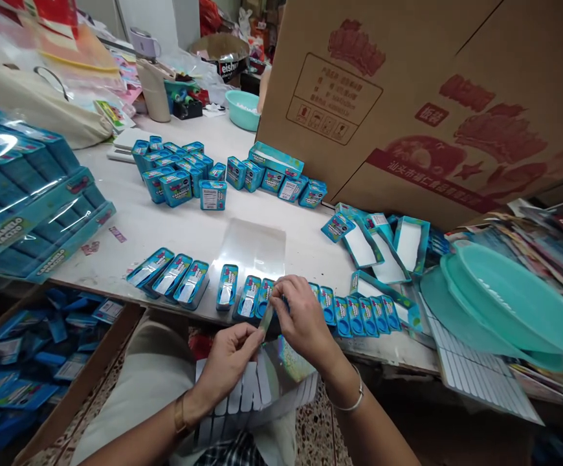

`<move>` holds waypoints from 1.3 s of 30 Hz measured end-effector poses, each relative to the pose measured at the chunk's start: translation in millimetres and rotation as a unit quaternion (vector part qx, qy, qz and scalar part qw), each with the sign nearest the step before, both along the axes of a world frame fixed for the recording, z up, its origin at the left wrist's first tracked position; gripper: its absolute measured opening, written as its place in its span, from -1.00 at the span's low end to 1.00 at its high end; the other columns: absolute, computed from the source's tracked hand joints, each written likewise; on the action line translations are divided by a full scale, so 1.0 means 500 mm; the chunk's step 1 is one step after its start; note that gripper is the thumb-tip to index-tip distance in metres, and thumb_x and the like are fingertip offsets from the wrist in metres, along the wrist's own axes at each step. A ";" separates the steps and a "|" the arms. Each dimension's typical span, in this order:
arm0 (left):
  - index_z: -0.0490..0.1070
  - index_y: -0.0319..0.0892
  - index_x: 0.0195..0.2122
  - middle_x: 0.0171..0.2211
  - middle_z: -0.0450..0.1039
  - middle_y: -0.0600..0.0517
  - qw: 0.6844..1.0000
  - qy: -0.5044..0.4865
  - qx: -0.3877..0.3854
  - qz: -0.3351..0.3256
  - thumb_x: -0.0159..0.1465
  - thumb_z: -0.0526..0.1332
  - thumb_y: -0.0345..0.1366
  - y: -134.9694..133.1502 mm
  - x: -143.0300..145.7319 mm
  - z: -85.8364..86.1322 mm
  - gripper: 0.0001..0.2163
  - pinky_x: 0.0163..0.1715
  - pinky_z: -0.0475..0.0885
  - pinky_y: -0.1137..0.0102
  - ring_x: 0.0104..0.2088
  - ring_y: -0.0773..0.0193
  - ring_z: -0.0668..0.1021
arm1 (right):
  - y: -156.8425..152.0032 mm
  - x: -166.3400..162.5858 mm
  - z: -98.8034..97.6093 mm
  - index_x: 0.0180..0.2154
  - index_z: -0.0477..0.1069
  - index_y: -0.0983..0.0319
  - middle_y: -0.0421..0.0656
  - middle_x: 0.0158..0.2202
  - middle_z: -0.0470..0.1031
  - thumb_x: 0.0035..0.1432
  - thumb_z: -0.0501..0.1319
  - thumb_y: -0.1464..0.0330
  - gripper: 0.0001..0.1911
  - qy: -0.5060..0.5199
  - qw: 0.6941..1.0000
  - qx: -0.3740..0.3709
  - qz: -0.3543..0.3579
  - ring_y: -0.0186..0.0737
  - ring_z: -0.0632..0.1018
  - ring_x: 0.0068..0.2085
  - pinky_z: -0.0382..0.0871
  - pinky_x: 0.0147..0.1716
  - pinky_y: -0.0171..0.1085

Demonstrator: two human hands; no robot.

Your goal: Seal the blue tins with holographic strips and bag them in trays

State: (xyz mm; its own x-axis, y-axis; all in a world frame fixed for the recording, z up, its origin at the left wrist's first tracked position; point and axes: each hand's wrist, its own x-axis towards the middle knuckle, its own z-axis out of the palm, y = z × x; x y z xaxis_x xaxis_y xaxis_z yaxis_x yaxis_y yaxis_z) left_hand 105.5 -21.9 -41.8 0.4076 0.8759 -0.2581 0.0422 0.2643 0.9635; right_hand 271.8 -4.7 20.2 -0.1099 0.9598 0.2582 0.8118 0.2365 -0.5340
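From head height, looking down over both hands (303, 316).

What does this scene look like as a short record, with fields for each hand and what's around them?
Left hand: pinching the lower end of a narrow strip
Right hand: fingers at the strip's upper end
Below the hands: sheet of pale labels
Front row: small blue boxes along the table's near edge
Behind: large printed carton
Far right: turquoise basins

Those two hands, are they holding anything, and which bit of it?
Yes, a thin, pale strip: the fingertips of the right hand pinch its upper end, and those of the left hand pinch its lower end.
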 end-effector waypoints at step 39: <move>0.54 -0.29 -0.43 -0.55 0.29 0.11 0.939 -0.042 -0.148 -0.307 0.17 0.32 0.00 -0.011 -0.011 -0.048 -0.63 -0.49 0.12 0.46 -0.51 0.37 0.24 | -0.229 0.042 -0.096 -0.03 0.41 0.14 -0.16 -0.18 0.50 0.28 0.20 0.49 -0.75 0.126 0.985 -0.118 0.017 -0.17 0.48 -0.14 0.36 -0.15 -0.19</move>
State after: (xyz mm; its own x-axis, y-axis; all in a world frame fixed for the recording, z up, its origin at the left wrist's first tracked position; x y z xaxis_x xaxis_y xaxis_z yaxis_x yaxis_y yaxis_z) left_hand 100.1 -27.2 -66.0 0.8425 0.3645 -0.3968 0.2005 0.4714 0.8588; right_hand 292.9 -119.3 -28.0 -0.1036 0.9933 0.0514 0.6402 0.1061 -0.7609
